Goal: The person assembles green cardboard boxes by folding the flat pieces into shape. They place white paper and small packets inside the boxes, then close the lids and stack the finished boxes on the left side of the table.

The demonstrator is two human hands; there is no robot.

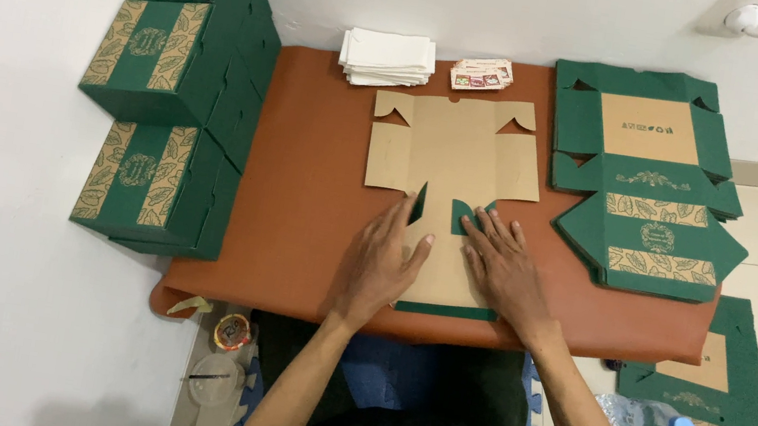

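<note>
- The left hand (382,262) lies flat and open, palm down, on the near part of the unfolded box blank (452,179), fingers spread and pointing away from the person; it grips nothing.
- The right hand (503,267) is likewise open and flat on the near part of the same blank, just beside the left hand, its fingertips near a small raised green flap (462,214).
- The blank lies kraft side up in the middle of the brown worktop (301,201), its near edge showing a green strip close to the worktop's front edge.
- As a judgement, pressing goes best with both palms kept flat along the score lines, so that the card creases straight and the small flaps stand up evenly rather than buckle.
- Right of the blank, a stack of flat green blanks (649,183) with a leaf pattern rests on the worktop, overhanging its right end.
- Beyond the blank, at the far edge of the worktop, sit a pile of white paper sheets (387,56) and a small stack of cards (482,73).
- Left of the blank, off the worktop, finished green boxes (173,82) are stacked against the wall.
- On the floor, right of the person, lie more green blanks (719,414) and a plastic bottle (648,420).
</note>
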